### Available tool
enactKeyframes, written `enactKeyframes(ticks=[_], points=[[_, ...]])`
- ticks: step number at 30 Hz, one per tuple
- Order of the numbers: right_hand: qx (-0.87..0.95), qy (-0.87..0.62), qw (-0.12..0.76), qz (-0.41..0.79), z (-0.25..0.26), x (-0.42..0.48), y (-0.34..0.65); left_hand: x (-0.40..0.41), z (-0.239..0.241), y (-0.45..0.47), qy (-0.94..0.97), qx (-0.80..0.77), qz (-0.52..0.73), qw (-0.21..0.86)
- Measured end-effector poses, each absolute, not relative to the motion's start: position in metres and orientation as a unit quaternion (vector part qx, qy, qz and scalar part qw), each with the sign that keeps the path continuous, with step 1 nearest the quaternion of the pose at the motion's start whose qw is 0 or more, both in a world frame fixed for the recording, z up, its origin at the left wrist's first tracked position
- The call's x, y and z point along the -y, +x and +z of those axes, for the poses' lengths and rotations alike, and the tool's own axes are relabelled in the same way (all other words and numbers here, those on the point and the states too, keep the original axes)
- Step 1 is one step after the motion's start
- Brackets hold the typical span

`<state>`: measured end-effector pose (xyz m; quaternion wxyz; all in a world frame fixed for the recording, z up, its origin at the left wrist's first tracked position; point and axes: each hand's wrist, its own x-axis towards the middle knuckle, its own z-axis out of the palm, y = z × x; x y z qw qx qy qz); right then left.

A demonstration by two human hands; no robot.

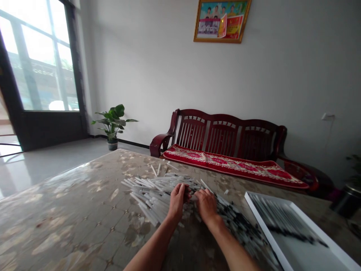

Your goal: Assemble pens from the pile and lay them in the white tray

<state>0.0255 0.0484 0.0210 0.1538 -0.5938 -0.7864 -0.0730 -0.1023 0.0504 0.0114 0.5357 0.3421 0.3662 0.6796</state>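
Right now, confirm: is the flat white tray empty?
No: the flat white tray holds a row of thin dark-tipped sticks.

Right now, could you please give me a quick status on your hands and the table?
Left hand and right hand both on the pile of white sticks. White tray to the right, partly filled. Nothing blocking.
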Motion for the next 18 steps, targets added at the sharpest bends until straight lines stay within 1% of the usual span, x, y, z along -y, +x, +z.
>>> enactKeyframes(ticks=[3,9,13,18], points=[[0.774,-0.608,0.147,-0.099,0.024,-0.046,0.039,-0.047,0.009,-0.096,0.399,-0.385,0.646,0.525],[0.743,-0.634,0.148,-0.154,0.026,-0.032,0.061,-0.037,-0.005,-0.076,0.519,-0.416,0.514,0.542],[0.745,-0.63,0.153,-0.158,0.027,-0.027,0.068,-0.033,-0.012,-0.069,0.501,-0.438,0.51,0.545],[0.736,-0.642,0.172,-0.13,0.028,-0.025,0.081,-0.031,-0.01,-0.07,0.445,-0.434,0.52,0.585]])
